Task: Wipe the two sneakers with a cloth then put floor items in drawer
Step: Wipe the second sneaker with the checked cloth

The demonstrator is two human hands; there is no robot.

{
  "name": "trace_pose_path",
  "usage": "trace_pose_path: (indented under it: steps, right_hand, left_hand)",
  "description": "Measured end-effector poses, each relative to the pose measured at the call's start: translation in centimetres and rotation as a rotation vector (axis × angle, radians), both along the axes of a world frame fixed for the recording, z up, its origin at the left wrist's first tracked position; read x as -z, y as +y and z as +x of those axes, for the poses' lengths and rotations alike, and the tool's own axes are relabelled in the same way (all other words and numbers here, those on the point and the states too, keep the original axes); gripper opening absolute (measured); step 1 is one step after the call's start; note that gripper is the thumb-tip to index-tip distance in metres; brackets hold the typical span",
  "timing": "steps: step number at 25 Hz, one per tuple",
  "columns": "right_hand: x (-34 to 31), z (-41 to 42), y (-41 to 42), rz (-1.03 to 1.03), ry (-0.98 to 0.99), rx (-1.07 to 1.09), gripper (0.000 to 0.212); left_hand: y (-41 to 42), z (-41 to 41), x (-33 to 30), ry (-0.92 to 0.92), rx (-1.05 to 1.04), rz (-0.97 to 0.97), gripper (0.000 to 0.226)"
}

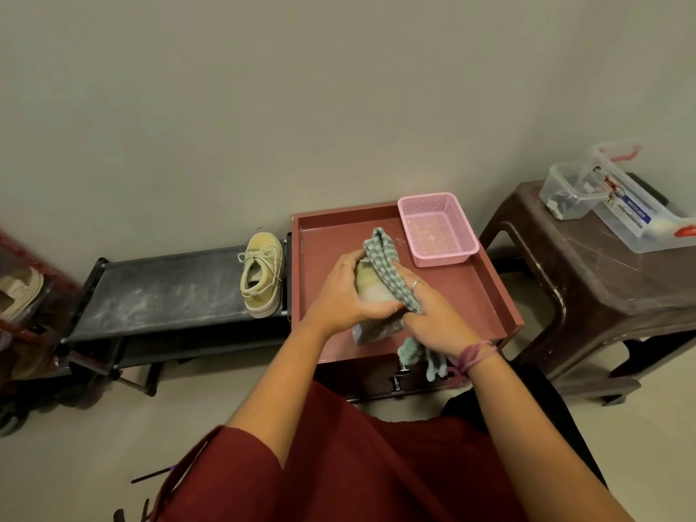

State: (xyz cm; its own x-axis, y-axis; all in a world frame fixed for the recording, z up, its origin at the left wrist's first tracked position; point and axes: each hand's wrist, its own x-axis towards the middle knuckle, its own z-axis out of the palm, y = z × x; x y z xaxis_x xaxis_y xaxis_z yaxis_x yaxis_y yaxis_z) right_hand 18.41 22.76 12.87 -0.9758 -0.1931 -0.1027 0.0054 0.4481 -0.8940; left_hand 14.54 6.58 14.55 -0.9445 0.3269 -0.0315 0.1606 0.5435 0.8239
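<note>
One pale yellow-green sneaker (367, 292) lies on the red-brown cabinet top (474, 292), and my left hand (341, 292) grips its side. My right hand (433, 314) presses a green checked cloth (384, 258) over the sneaker; the cloth's end hangs past the cabinet's front edge by my wrist. A second, matching sneaker (261, 275) stands upright on the right end of the low black shoe rack (162, 292), laces up. Below the hanging cloth, metal drawer knobs (399, 378) show on the cabinet front.
A pink plastic basket (437, 227) sits at the cabinet top's back right corner. A brown plastic stool (587, 273) to the right carries clear plastic containers (568, 190). More shoes (19, 292) lie at the far left. Dark thin items (150, 476) lie on the floor, bottom left.
</note>
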Motion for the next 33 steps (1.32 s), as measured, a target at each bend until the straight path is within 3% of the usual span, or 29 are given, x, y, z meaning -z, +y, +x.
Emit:
trace_pose_path:
  steps: [5,7,10,12,19,23,26,30,33]
  right_hand:
    - [-0.1,1.8,-0.5,0.018,-0.054,-0.034,0.085]
    - [-0.8,2.4,-1.1,0.207,0.053,-0.106,0.082]
    - [-2.2,3.1,-2.1,0.7,0.269,-0.321,0.076]
    - [-2.4,2.7,-1.6,0.783,0.307,-0.365,0.076]
    - [-0.9,1.4,1.5,0.4,0.131,-0.162,0.089]
    - [0.7,1.7,3.5,0.299,-0.041,0.003,0.077]
    - [0.5,3.2,2.2,0.336,0.086,0.029,0.079]
    - [1.4,5.9,-1.1,0.74,0.527,0.054,0.094]
    - [1.4,4.6,0.3,0.579,0.434,0.048,0.096]
  left_hand:
    - [-1.1,1.2,2.0,-0.003,-0.008,0.065,0.106]
    - [-1.2,1.5,2.4,-0.017,0.006,0.107,0.097]
    - [-1.4,1.5,3.4,-0.066,0.041,0.191,0.088]
    - [-1.2,1.5,3.7,-0.044,0.015,0.196,0.092]
    - [0.4,1.8,3.2,0.001,-0.02,0.096,0.099]
    - [1.4,2.6,3.2,0.045,-0.002,0.064,0.096]
    - [1.4,2.8,3.4,0.057,0.013,0.063,0.095]
    - [1.2,2.9,3.3,0.009,-0.033,0.14,0.08]
    - [1.4,3.1,3.6,-0.04,-0.079,0.222,0.084]
